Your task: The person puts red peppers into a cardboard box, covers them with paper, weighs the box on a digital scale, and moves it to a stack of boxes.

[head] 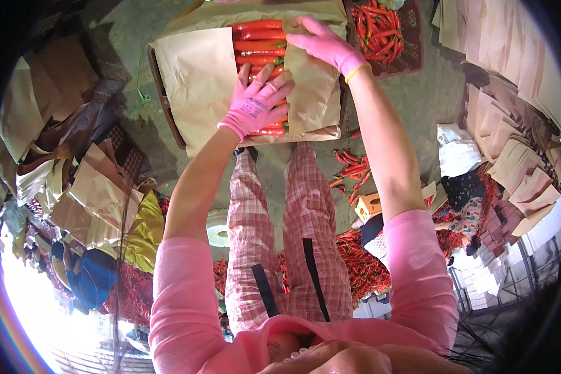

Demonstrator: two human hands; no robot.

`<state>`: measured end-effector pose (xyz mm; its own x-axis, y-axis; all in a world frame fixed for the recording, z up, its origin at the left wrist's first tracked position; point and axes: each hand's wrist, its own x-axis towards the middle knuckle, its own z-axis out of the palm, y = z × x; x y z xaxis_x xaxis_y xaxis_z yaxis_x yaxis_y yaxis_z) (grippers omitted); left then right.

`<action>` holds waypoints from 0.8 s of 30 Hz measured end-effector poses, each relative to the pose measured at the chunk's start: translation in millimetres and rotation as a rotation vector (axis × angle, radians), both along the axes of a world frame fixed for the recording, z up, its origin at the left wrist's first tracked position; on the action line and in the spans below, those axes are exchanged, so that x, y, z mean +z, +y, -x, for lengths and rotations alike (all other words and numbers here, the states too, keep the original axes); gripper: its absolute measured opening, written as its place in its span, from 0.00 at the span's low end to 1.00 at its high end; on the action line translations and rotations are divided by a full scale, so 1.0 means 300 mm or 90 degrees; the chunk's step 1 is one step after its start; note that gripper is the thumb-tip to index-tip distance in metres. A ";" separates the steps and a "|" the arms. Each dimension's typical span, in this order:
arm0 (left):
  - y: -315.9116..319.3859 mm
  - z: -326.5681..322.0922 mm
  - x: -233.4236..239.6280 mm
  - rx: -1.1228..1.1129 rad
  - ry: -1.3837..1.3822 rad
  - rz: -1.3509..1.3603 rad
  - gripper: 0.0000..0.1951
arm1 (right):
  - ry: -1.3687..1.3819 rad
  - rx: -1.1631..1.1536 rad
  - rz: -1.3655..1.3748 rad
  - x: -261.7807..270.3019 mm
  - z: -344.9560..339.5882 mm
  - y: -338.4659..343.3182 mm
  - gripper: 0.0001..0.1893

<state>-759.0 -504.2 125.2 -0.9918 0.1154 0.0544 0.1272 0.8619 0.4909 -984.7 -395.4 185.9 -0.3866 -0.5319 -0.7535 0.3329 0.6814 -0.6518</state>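
Note:
Long red chili peppers [261, 46] lie side by side in a row, in a crate [164, 103] lined with brown paper. A left paper flap [196, 79] and a right paper flap [311, 98] cover both sides of the row. My left hand [261, 98], in a pink glove, rests on the nearer peppers with its fingers apart. Over the far end of the right flap lies my right hand [327, 44], also gloved in pink. Its fingertips reach the flap's inner edge, beside the pepper ends, and it grips nothing that I can see.
A second crate [413, 42] with loose chilies [377, 32] stands at the right. Loose peppers [353, 166] lie on the concrete floor [187, 196] by my legs. Paper-lined crates stand on both sides. Another person [465, 215] is near a chili heap [362, 269].

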 end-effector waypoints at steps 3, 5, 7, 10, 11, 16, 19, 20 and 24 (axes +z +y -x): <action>0.008 -0.028 -0.006 0.014 0.017 0.005 0.26 | -0.020 -0.129 0.114 -0.001 -0.055 0.085 0.24; -0.003 -0.013 -0.008 0.018 -0.002 0.009 0.26 | 0.015 -0.336 0.198 -0.080 -0.154 0.320 0.27; -0.001 -0.014 -0.004 0.022 -0.005 0.007 0.26 | 0.111 -0.270 0.007 -0.136 -0.318 0.656 0.37; -0.001 -0.012 -0.001 0.022 -0.007 0.015 0.27 | -0.038 -0.220 -0.133 -0.203 -0.617 0.869 0.41; -0.007 -0.020 -0.005 0.020 -0.014 0.023 0.27 | -0.120 -0.232 -0.155 -0.173 -0.661 0.796 0.39; 0.007 0.008 -0.003 0.011 -0.004 0.018 0.27 | -0.241 -0.258 -0.209 -0.203 -0.814 0.859 0.11; 0.001 -0.020 -0.027 0.035 0.024 0.040 0.26 | 0.224 0.359 0.145 -0.032 -0.769 0.986 0.09; 0.002 -0.031 -0.030 0.042 0.020 0.037 0.26 | 0.101 0.171 0.105 0.001 -0.756 0.960 0.10; 0.003 -0.019 -0.012 0.018 -0.004 0.038 0.27 | -0.458 -0.600 0.281 0.159 -0.549 0.600 0.18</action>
<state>-753.3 -503.2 121.6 -0.9950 0.0909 0.0422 0.1002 0.8927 0.4394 -820.0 -215.4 233.6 -0.3286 -0.5332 -0.7796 0.9423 -0.2405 -0.2328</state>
